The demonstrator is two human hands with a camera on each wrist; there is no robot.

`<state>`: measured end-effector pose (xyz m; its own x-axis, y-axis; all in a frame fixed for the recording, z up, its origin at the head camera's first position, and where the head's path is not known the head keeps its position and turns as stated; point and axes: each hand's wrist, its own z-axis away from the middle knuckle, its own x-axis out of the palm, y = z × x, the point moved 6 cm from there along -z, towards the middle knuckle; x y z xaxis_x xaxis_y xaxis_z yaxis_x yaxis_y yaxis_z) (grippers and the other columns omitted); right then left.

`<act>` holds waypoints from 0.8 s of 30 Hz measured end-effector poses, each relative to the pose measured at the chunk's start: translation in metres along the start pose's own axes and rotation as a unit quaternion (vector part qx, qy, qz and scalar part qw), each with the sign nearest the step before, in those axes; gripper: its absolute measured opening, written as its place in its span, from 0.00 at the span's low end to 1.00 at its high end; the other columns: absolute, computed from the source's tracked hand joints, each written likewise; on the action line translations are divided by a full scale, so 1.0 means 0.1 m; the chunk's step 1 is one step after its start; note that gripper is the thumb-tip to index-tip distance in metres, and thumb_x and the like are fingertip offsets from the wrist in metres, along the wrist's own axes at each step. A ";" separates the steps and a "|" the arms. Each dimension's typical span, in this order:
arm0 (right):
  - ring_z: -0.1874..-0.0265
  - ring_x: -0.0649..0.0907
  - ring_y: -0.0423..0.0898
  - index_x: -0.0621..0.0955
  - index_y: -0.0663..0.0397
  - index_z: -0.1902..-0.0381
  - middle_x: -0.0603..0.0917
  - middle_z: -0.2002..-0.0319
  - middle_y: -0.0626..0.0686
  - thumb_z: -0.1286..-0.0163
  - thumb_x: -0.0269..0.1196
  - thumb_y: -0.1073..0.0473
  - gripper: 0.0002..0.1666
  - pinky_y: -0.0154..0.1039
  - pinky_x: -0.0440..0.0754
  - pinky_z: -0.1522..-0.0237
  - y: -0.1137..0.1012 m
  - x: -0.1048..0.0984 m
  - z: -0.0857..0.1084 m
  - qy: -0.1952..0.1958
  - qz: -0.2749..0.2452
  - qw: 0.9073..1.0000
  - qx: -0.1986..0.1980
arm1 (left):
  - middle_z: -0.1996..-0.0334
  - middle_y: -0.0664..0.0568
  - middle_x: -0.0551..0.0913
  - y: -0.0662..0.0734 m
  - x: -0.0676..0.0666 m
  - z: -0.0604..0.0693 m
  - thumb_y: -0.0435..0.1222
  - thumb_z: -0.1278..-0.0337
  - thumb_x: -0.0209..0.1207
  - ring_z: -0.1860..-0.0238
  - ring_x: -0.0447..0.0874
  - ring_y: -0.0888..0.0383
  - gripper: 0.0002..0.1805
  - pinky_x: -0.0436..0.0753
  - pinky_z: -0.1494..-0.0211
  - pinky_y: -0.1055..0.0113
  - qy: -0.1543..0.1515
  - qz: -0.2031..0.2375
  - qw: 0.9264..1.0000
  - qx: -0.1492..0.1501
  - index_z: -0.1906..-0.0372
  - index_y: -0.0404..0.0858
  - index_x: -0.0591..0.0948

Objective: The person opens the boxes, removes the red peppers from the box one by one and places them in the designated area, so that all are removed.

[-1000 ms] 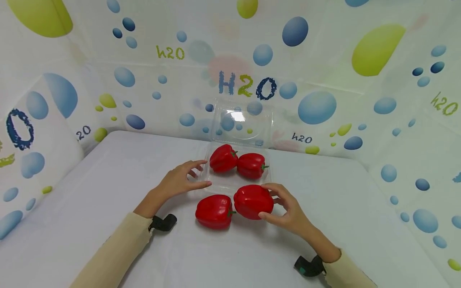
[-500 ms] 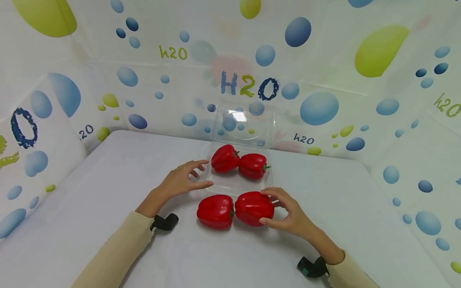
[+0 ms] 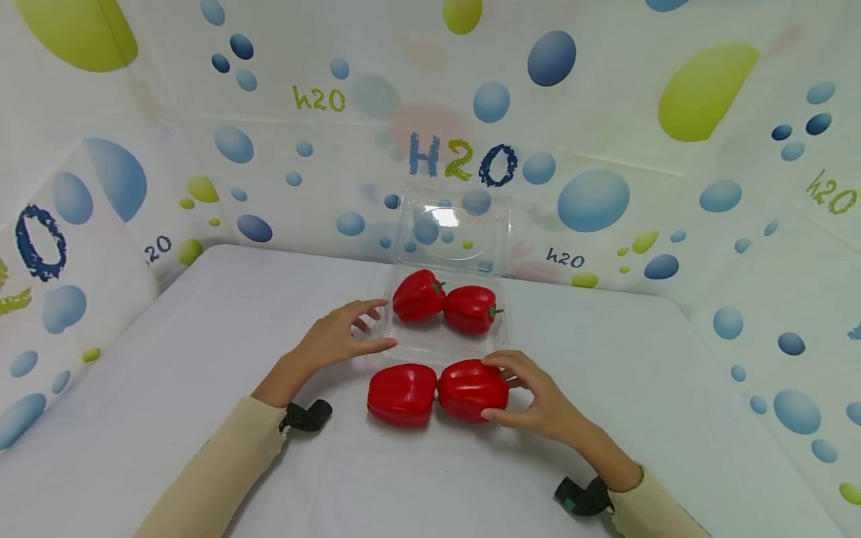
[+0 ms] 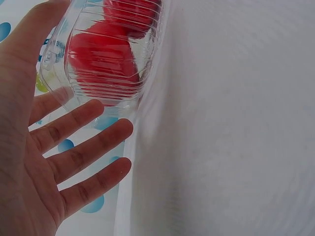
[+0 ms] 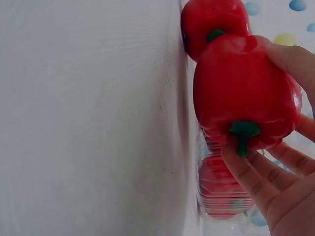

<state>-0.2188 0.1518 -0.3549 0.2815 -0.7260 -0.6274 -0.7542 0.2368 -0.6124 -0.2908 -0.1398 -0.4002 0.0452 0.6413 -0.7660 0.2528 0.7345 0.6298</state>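
My right hand (image 3: 546, 400) holds a red bell pepper (image 3: 471, 391) at its right end, thumb on the near side and fingers on the far side. In the right wrist view, the green stem of that bell pepper (image 5: 241, 86) points toward my fingers. Its other end meets a second bell pepper (image 3: 400, 396) lying to its left. Behind them stands a clear plastic clamshell box (image 3: 422, 344) holding two more bell peppers (image 3: 418, 297). Beside the box's left wall is my left hand (image 3: 329, 336), its fingers (image 4: 91, 147) spread and fairly straight; whether it presses the wall I cannot tell.
The box's clear lid (image 3: 457, 254) stands raised at the back, in front of the patterned backdrop (image 3: 605, 97). A white cloth (image 3: 336, 478) covers the table. Each wrist carries a black camera (image 3: 308, 415).
My right hand has brought its bell pepper down toward me, level with the other front one. That left one has turned slightly, so its stem shows less. My left hand stays beside the box.
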 end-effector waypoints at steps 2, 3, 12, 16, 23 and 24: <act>0.56 0.81 0.50 0.73 0.69 0.45 0.76 0.49 0.66 0.54 0.74 0.74 0.36 0.41 0.86 0.60 0.00 -0.01 0.01 -0.005 0.001 1.000 0.000 | 0.44 0.47 0.78 -0.01 0.01 -0.01 0.58 0.54 0.67 0.48 0.80 0.49 0.45 0.84 0.53 0.53 -0.001 0.001 1.000 0.001 0.29 0.48 0.67; 0.56 0.80 0.50 0.73 0.70 0.45 0.76 0.49 0.66 0.54 0.74 0.74 0.36 0.41 0.86 0.60 0.00 -0.01 0.01 -0.008 0.001 1.000 -0.002 | 0.44 0.47 0.78 -0.01 0.02 -0.01 0.58 0.54 0.67 0.48 0.80 0.49 0.45 0.84 0.53 0.54 -0.001 0.000 1.000 0.002 0.29 0.48 0.67; 0.52 0.79 0.54 0.72 0.70 0.44 0.75 0.48 0.66 0.54 0.74 0.75 0.37 0.43 0.86 0.59 0.01 -0.02 0.00 -0.036 0.001 0.999 -0.016 | 0.44 0.47 0.78 0.01 0.01 -0.03 0.59 0.53 0.67 0.48 0.80 0.49 0.45 0.84 0.53 0.53 0.002 0.000 1.000 0.002 0.29 0.49 0.67; 0.52 0.79 0.55 0.71 0.66 0.42 0.75 0.45 0.64 0.53 0.75 0.73 0.39 0.43 0.86 0.58 0.19 0.04 0.04 -0.041 0.005 0.999 0.016 | 0.44 0.47 0.78 0.00 0.01 -0.04 0.59 0.53 0.66 0.48 0.79 0.49 0.45 0.84 0.53 0.53 0.001 0.004 1.000 0.002 0.29 0.49 0.67; 0.49 0.79 0.50 0.70 0.56 0.38 0.73 0.41 0.58 0.45 0.74 0.62 0.38 0.40 0.85 0.54 0.32 0.13 0.09 -0.054 0.005 0.997 0.045 | 0.44 0.46 0.79 -0.02 0.02 -0.01 0.58 0.54 0.67 0.48 0.80 0.49 0.45 0.85 0.54 0.54 0.000 -0.001 1.000 -0.001 0.29 0.48 0.67; 0.49 0.79 0.51 0.70 0.56 0.38 0.73 0.41 0.58 0.45 0.74 0.62 0.38 0.40 0.85 0.54 0.32 0.13 0.09 -0.054 0.005 0.998 0.043 | 0.44 0.46 0.79 -0.02 0.02 -0.01 0.58 0.54 0.67 0.48 0.80 0.49 0.45 0.84 0.54 0.54 0.001 -0.001 1.000 0.000 0.29 0.48 0.67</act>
<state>-0.2340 0.1558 -0.3872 0.3399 -0.6498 -0.6798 -0.7047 0.3026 -0.6417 -0.2923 -0.1397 -0.4025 0.0436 0.6400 -0.7671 0.2535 0.7357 0.6281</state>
